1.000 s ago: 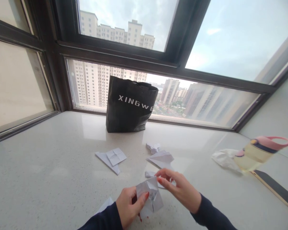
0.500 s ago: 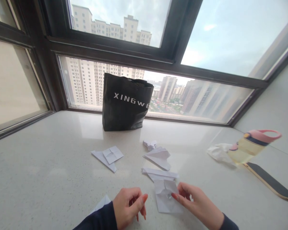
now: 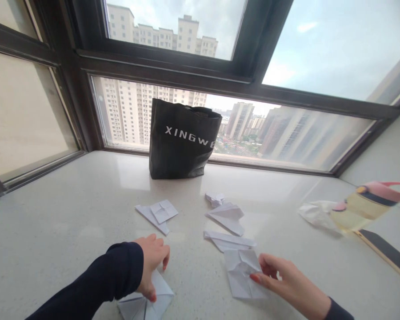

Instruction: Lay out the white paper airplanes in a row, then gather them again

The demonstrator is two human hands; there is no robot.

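My left hand (image 3: 153,260) reaches over a folded white paper (image 3: 160,295) near the front edge of the view. Its fingers are spread and bent downward, with the thumb at the paper's surface; whether it presses on it I cannot tell. On the right, my right hand (image 3: 285,278) pinches the edge of a square folded paper (image 3: 242,275) with crossing creases. Just beyond that square lies a long folded paper (image 3: 228,241). Farther back are a paper plane (image 3: 226,217) and a small crumpled-looking paper fold (image 3: 215,199).
A small folded square (image 3: 164,211) rests on a pointed paper strip (image 3: 153,220) at left centre. Behind stands a black bag (image 3: 183,146) by the window. To the right are a white tissue (image 3: 318,214), a pink-lidded bottle (image 3: 363,206) and a dark phone-like slab (image 3: 388,253).
My left hand has moved left and opened over the folded paper there. My right hand stays at the edge of the square paper. The view has shifted slightly left.
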